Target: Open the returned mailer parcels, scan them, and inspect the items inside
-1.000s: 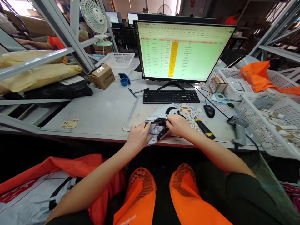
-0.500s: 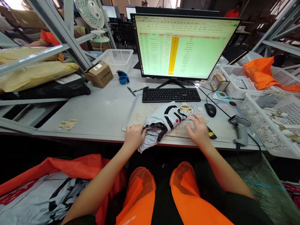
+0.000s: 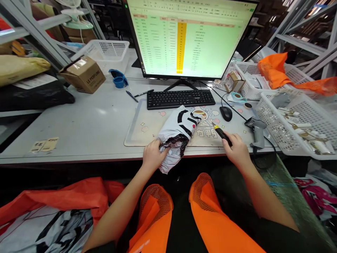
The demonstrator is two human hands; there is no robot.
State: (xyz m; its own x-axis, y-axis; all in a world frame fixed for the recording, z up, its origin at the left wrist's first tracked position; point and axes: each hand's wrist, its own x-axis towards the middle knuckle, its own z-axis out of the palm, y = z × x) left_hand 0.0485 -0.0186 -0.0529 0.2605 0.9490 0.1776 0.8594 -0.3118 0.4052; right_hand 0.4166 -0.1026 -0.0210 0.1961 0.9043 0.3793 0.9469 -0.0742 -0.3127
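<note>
A crumpled grey plastic mailer bag (image 3: 177, 133) with black markings lies on the desk mat (image 3: 142, 128) near the table's front edge. My left hand (image 3: 153, 157) is closed on the bag's near, torn end. My right hand (image 3: 237, 149) rests to the right of the bag, its fingers wrapped round the near end of a black and yellow utility knife (image 3: 221, 133) that lies on the mat.
Behind the mat stand a black keyboard (image 3: 180, 98) and a monitor (image 3: 184, 38) with a spreadsheet. A mouse (image 3: 226, 113) and a barcode scanner (image 3: 256, 129) lie to the right, beside white baskets (image 3: 297, 123). A cardboard box (image 3: 84, 73) sits at the left.
My right hand left the bag, moved right and closed on the utility knife. My left hand kept its hold on the bag. The view tilted down and closer to the desk.
</note>
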